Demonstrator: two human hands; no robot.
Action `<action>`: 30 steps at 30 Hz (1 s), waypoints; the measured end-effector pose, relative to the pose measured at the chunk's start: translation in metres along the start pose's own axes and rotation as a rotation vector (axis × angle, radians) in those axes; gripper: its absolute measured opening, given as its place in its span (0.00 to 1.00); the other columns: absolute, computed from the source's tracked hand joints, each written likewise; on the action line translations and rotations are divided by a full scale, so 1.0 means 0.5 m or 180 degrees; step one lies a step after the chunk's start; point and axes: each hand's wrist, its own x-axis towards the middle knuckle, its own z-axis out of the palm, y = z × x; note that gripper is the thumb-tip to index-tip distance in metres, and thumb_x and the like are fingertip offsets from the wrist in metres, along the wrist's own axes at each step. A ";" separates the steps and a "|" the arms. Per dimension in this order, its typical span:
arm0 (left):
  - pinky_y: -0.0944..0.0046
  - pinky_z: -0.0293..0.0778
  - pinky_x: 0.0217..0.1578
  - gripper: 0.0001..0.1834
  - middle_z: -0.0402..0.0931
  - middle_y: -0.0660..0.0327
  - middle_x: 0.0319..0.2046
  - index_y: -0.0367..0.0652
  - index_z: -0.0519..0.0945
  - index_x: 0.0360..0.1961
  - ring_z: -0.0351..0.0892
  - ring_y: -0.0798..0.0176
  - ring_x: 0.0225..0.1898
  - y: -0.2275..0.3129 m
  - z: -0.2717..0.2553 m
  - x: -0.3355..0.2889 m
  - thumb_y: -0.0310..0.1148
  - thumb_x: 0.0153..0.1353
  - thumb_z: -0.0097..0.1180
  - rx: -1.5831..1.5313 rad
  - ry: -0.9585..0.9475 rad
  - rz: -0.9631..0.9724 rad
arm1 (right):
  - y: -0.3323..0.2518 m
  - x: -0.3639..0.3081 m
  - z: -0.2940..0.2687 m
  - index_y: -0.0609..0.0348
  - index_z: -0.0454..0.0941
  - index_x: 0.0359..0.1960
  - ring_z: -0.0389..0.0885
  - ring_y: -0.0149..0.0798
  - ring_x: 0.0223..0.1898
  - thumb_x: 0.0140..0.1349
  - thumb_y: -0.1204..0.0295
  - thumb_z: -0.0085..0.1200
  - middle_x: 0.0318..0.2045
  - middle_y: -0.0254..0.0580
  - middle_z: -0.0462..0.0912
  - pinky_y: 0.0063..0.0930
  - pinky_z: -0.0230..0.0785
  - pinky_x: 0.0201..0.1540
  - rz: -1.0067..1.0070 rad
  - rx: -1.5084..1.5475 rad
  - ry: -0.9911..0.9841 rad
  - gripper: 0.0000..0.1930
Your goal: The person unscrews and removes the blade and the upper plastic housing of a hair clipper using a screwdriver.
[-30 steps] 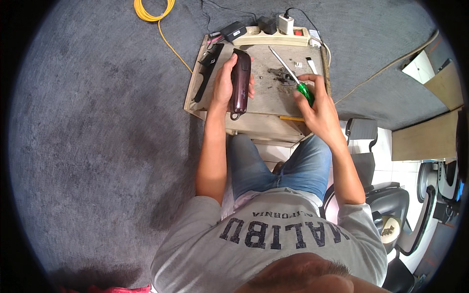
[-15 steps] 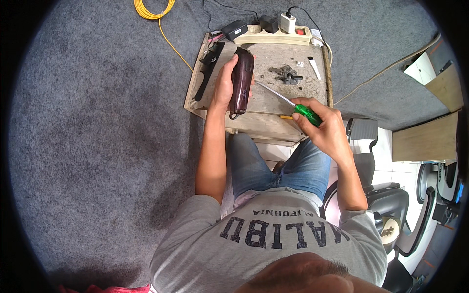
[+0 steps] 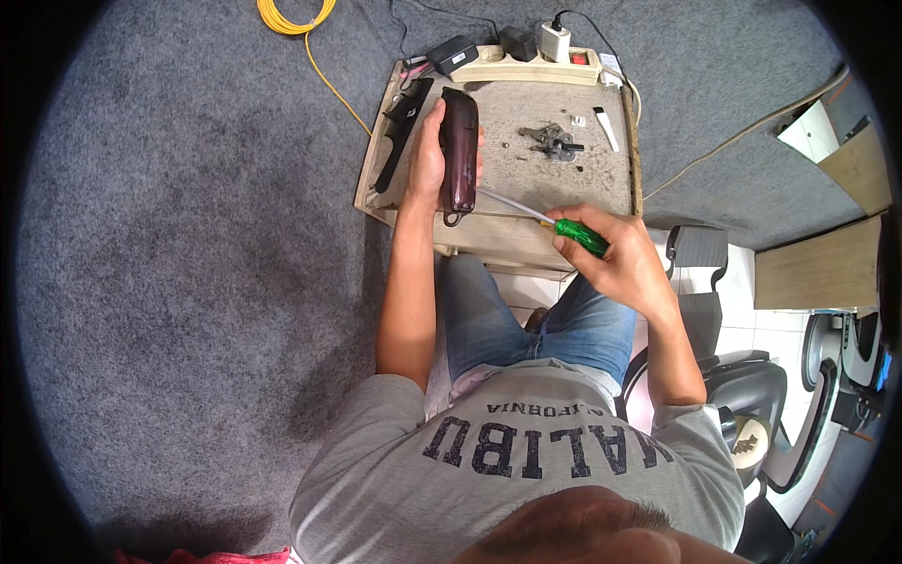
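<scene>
Clipper (image 3: 459, 155), just 1, sits clasped in the left hand (image 3: 428, 167) over the tabletop (image 3: 512, 108). The right hand (image 3: 622, 252), angled leftward, grips 1 green-handled screwdriver (image 3: 580, 237); 1 comb (image 3: 404, 132) and 1 brush (image 3: 606, 130) lie nearby.

The shirt (image 3: 376, 470) is grey, with short, loose sleeves (image 3: 399, 399) and two lines of dark block lettering (image 3: 493, 453), the larger speckled. The jeans (image 3: 479, 320) are blue, paler on the thighs.
</scene>
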 end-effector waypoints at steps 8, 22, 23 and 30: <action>0.64 0.78 0.16 0.34 0.81 0.61 0.29 0.43 0.80 0.55 0.79 0.67 0.17 0.008 -0.001 -0.003 0.66 0.79 0.43 -0.0212 0.0092 0.0021 | -0.001 -0.004 -0.005 0.52 0.89 0.54 0.82 0.48 0.21 0.67 0.69 0.68 0.24 0.51 0.84 0.41 0.73 0.31 0.0172 -0.0119 -0.0304 0.14; 0.66 0.76 0.16 0.33 0.81 0.60 0.27 0.44 0.81 0.47 0.79 0.67 0.17 0.009 0.008 -0.009 0.65 0.79 0.43 -0.0019 0.0142 0.0122 | -0.003 -0.001 -0.003 0.51 0.90 0.54 0.87 0.49 0.26 0.68 0.67 0.68 0.31 0.49 0.90 0.41 0.77 0.35 0.0152 -0.0093 -0.0381 0.14; 0.65 0.76 0.15 0.33 0.81 0.60 0.26 0.44 0.82 0.46 0.79 0.67 0.16 0.008 0.009 -0.009 0.65 0.80 0.43 0.0043 0.0132 0.0164 | -0.002 -0.001 -0.003 0.51 0.90 0.54 0.87 0.49 0.26 0.68 0.67 0.68 0.31 0.49 0.90 0.41 0.77 0.35 0.0155 -0.0094 -0.0376 0.14; 0.68 0.76 0.13 0.33 0.81 0.62 0.28 0.42 0.83 0.50 0.78 0.69 0.15 0.001 0.011 -0.010 0.65 0.79 0.46 0.0658 0.0221 0.0218 | 0.039 0.035 -0.005 0.60 0.87 0.56 0.87 0.36 0.31 0.71 0.72 0.65 0.35 0.49 0.90 0.35 0.76 0.37 0.0175 0.0782 -0.0903 0.14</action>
